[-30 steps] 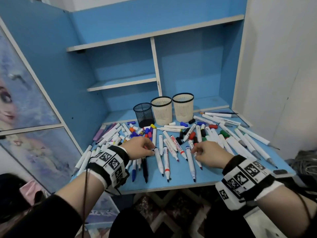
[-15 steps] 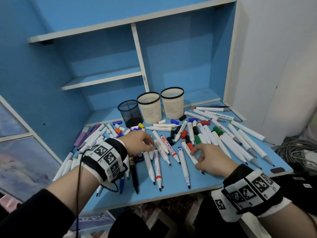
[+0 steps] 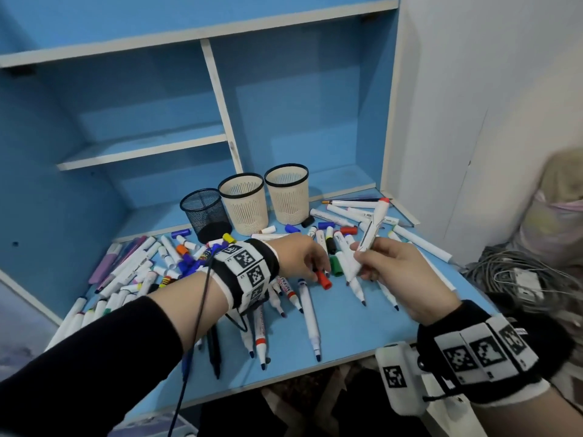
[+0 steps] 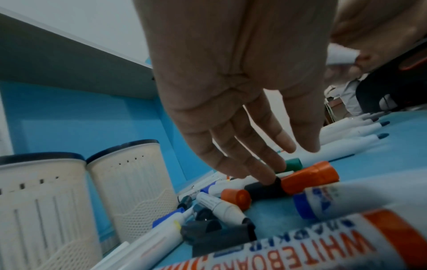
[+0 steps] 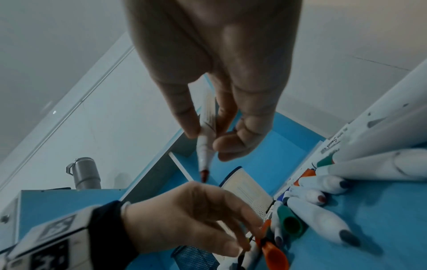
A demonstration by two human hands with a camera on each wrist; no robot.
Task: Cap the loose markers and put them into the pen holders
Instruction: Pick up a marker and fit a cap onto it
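Many uncapped white markers and loose caps lie scattered on the blue desk (image 3: 350, 323). My right hand (image 3: 359, 250) holds one white marker (image 3: 372, 225) above the desk, its red tip up and away from me; in the right wrist view the hand (image 5: 208, 138) pinches the marker's barrel (image 5: 205, 127). My left hand (image 3: 317, 271) reaches down with straight fingers (image 4: 265, 164) onto a red cap (image 3: 323, 279) and a black cap (image 4: 261, 190) beside it. A black mesh holder (image 3: 205, 212) and two beige holders (image 3: 243, 206) (image 3: 287, 193) stand at the back.
Blue shelving with a white divider (image 3: 220, 102) rises behind the holders. A white panel (image 3: 473, 121) closes the desk's right side. A tangle of cables (image 3: 511, 272) and a bag (image 3: 561, 197) lie beyond the right edge. Markers crowd the desk's left half.
My right hand has lifted a red-tipped marker off the desk. My left hand has crossed to the right, onto the caps in the middle. The head view has swung right.
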